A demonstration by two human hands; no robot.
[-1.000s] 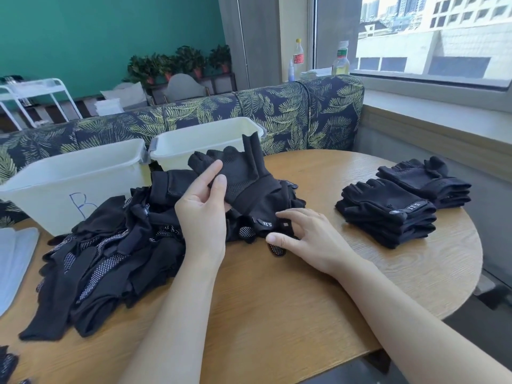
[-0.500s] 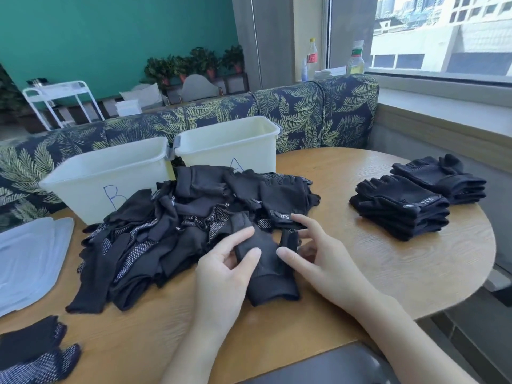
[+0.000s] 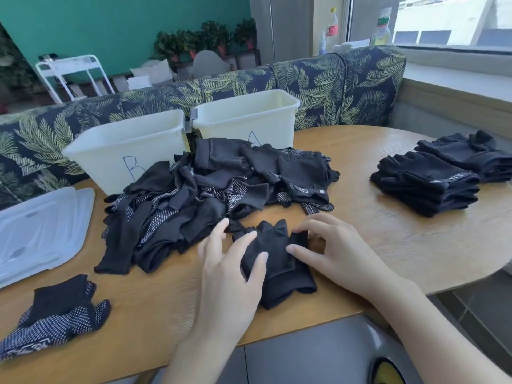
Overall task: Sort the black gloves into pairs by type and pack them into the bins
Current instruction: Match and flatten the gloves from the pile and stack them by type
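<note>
A single black fingerless glove (image 3: 279,261) lies flat on the wooden table (image 3: 388,245) near the front edge. My left hand (image 3: 230,270) rests on its left side with spread fingers. My right hand (image 3: 332,248) touches its right edge, thumb and forefinger at a folded flap. Behind it sprawls a loose pile of black gloves (image 3: 210,195), some with white dots. Two neat stacks of fingerless gloves (image 3: 424,184) sit at the right. Bin B (image 3: 124,151) and bin A (image 3: 249,117) stand behind the pile.
Clear plastic lids (image 3: 41,231) lie at the left. A dotted glove pair (image 3: 58,317) rests near the front left edge. A leaf-patterned sofa back (image 3: 346,81) runs behind the bins. The window ledge (image 3: 457,76) borders the right.
The glove came down from mid-air in front of the bins to the table's front. Both hands followed it and now lie on it, flattening it.
</note>
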